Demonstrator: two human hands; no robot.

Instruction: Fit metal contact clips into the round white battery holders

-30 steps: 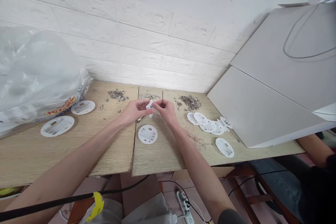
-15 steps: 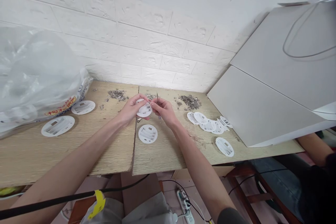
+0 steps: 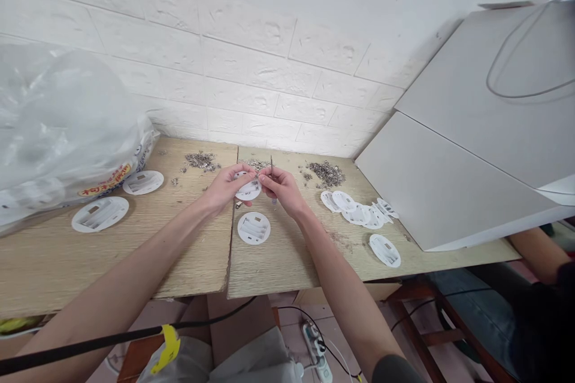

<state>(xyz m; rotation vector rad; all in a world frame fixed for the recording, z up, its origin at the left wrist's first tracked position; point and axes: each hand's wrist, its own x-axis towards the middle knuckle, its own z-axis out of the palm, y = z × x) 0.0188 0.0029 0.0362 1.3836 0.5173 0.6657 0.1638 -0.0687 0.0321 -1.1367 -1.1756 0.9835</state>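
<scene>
Between finger and thumb, my left hand (image 3: 228,187) holds a round white plastic disc (image 3: 248,189) with slots in it. My right hand (image 3: 282,189) grips a thin dark pointed tool (image 3: 272,163), its tip pointing up, and its fingertips meet the disc's upper right edge. Whatever small part is between the fingertips is too tiny to make out. Another white disc (image 3: 254,228) lies on the table just below my hands. Behind them is a pile of small metal pieces (image 3: 258,164), partly covered by my fingers.
Metal bits are heaped on the wooden table (image 3: 188,263) at left (image 3: 202,161) and right (image 3: 327,174). Overlapping discs (image 3: 357,214) lie to the right, near a large white box (image 3: 449,173). A plastic bag (image 3: 67,125) stands left. A person's arm (image 3: 536,251) shows at far right.
Both hands stay together at the disc, with only a slight shift of the fingers and tool. The whole view has moved very slightly.
</scene>
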